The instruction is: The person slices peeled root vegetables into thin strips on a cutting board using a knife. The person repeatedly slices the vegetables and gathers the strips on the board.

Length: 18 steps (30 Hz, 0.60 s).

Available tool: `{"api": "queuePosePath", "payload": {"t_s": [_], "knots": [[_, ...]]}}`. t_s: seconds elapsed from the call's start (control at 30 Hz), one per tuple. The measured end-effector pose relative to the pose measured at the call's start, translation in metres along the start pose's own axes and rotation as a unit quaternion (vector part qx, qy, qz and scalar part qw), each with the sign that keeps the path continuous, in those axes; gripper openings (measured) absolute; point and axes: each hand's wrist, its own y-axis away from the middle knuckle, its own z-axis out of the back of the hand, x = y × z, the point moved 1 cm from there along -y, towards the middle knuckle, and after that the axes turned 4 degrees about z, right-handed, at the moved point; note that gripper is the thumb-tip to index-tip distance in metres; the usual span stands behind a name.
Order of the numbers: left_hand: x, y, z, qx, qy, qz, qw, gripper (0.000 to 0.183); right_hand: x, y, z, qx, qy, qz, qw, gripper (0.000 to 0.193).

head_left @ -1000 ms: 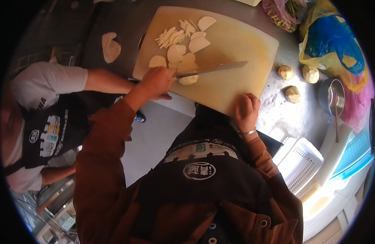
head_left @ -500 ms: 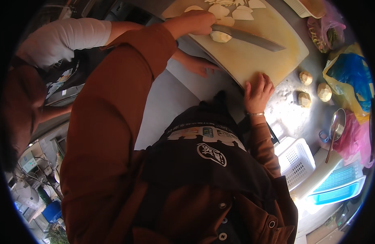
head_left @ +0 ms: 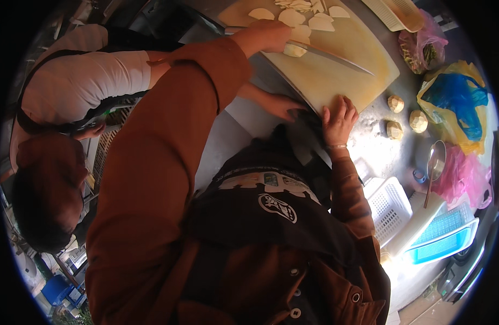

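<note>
My left hand [head_left: 265, 36] is closed in a fist round a long kitchen knife [head_left: 336, 58]. Its blade lies low across the cutting board [head_left: 349, 81], pointing right. Partly behind blade and fist is a pale cut piece of vegetable [head_left: 295, 51], possibly potato. Thin half-round slices [head_left: 321, 23] and fine strips [head_left: 294, 5] lie at the board's far side. My right hand [head_left: 340, 120], with a bracelet at the wrist, rests palm down on the board's near corner. Its fingers are stretched and hold nothing.
Three peeled round vegetables [head_left: 418, 121] sit right of the board. Beyond are plastic bags [head_left: 459, 100], a metal ladle [head_left: 436, 161], a white basket [head_left: 390, 208] and a blue basket [head_left: 444, 241]. A co-worker bends in from the left, one hand [head_left: 282, 106] beside the board's near edge.
The knife blade has turned to show more of its edge, still in my left hand. The co-worker has leaned further in, and that person's hand has moved right. My right hand stays on the board.
</note>
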Motion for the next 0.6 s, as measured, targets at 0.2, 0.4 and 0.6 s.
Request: {"api": "queuePosePath", "payload": {"t_s": [0.2, 0.4, 0.6], "knots": [[0.002, 0.014, 0.014, 0.014, -0.016, 0.024, 0.999, 0.024, 0.006, -0.003, -0.001, -0.022, 0.000, 0.023, 0.999, 0.050], [0.011, 0.021, 0.017, -0.062, 0.001, -0.013, 0.998, 0.020, 0.013, -0.007, 0.002, -0.050, -0.008, 0.036, 0.998, 0.047], [0.019, 0.034, 0.031, -0.030, 0.004, -0.031, 0.999, 0.031, 0.020, -0.012, 0.007, -0.060, -0.019, 0.039, 0.997, 0.046]]}}
